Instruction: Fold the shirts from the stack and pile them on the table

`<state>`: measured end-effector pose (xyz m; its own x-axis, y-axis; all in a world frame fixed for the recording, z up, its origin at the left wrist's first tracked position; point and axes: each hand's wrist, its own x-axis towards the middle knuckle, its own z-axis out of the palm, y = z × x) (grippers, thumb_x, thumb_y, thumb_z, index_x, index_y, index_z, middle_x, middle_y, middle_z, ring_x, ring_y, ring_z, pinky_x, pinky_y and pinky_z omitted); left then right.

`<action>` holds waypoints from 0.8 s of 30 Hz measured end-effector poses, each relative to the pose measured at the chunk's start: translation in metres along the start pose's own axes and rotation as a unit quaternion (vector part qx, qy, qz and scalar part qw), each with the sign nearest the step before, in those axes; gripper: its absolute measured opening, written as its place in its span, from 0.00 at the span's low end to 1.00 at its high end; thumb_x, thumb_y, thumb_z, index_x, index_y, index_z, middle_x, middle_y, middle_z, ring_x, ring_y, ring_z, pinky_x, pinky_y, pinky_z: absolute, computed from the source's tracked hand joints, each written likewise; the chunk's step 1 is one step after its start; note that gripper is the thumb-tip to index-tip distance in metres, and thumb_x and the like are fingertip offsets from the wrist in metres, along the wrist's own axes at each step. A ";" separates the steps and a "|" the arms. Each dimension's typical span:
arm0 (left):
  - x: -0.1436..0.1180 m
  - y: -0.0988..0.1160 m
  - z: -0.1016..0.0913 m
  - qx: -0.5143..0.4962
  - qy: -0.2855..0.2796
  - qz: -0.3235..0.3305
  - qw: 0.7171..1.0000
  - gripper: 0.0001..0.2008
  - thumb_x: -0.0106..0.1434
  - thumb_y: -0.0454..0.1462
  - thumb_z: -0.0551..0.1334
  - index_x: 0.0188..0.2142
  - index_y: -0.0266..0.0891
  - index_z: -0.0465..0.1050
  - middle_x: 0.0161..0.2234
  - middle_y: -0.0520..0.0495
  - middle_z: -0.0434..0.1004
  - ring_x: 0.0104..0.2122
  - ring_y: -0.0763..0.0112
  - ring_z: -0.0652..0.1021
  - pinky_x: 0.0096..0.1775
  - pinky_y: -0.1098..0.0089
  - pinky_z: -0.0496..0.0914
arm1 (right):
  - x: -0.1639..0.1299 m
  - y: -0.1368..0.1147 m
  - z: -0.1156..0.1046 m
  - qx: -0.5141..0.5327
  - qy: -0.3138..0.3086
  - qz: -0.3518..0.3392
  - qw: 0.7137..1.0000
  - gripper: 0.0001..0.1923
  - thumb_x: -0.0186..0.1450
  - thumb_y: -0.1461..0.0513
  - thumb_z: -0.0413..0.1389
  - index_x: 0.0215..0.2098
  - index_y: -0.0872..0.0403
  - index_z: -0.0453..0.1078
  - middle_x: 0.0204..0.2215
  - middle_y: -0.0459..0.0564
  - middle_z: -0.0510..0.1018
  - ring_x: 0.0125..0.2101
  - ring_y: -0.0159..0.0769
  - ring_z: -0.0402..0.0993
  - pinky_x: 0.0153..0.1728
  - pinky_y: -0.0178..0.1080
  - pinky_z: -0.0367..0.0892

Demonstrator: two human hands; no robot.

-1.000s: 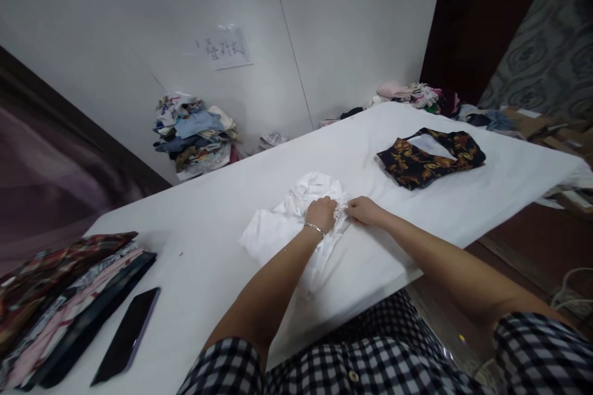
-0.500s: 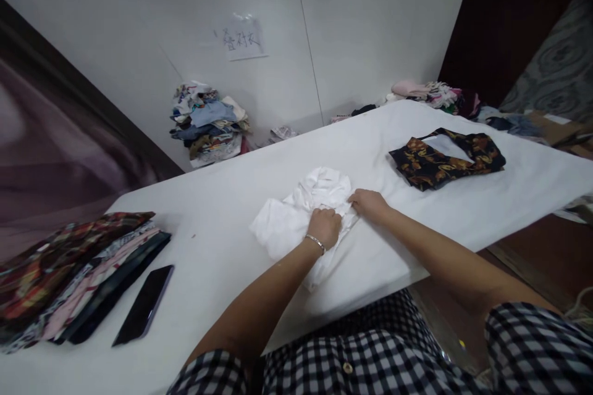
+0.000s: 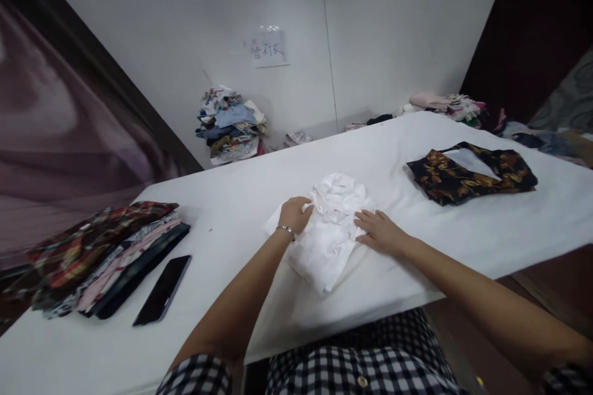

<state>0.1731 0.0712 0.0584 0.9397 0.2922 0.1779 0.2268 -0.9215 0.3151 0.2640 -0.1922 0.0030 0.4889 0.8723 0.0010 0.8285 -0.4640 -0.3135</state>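
Observation:
A crumpled white shirt (image 3: 327,253) lies partly folded on the white-covered table in front of me, its ruffled upper part bunched at the far end. My left hand (image 3: 295,215), with a bracelet at the wrist, is at the shirt's left side, thumb and fingers closed on the cloth. On the right edge of the shirt rests my right hand (image 3: 380,231), its fingers spread and flat, holding nothing.
A folded dark floral shirt (image 3: 467,176) lies to the right on the table (image 3: 222,210). At left are a stack of folded shirts (image 3: 106,253) and a phone (image 3: 163,290). Behind the table, a clothes pile (image 3: 231,126) stands against the wall, under a paper sign (image 3: 269,47).
My left hand has moved from the middle of the shirt to its left side. My right hand has gone from pinching the right edge to lying flat. The shirt's near part has spread toward me.

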 end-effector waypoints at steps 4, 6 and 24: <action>0.009 -0.035 -0.006 0.062 -0.031 -0.048 0.996 0.17 0.64 0.43 0.55 0.50 0.42 0.73 0.55 0.46 0.72 0.57 0.63 0.67 0.59 0.65 0.56 | 0.000 -0.005 0.000 0.010 0.050 0.009 0.999 0.30 0.69 0.47 0.44 0.63 0.52 0.58 0.65 0.57 0.53 0.66 0.48 0.44 0.62 0.56 0.43; 0.016 -0.044 -0.003 0.064 -0.065 -0.072 0.993 0.21 0.64 0.45 0.55 0.54 0.42 0.69 0.58 0.45 0.68 0.59 0.63 0.65 0.60 0.65 0.55 | -0.001 -0.011 0.001 0.020 0.040 -0.007 0.999 0.30 0.68 0.47 0.45 0.63 0.51 0.59 0.65 0.56 0.54 0.65 0.48 0.44 0.62 0.55 0.42; 0.014 -0.073 0.007 -0.020 -0.167 -0.275 0.947 0.16 0.58 0.45 0.59 0.42 0.39 0.73 0.43 0.38 0.79 0.38 0.59 0.80 0.32 0.70 0.68 | 0.105 0.005 -0.038 0.191 0.128 0.147 0.962 0.15 0.64 0.61 0.51 0.46 0.55 0.75 0.47 0.52 0.78 0.48 0.38 0.73 0.50 0.37 0.64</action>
<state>0.1716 0.1408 0.0311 0.7129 0.6207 -0.3263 0.7011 -0.6417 0.3111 0.3297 -0.1084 0.0380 0.7784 0.6230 0.0777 0.5073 -0.5512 -0.6625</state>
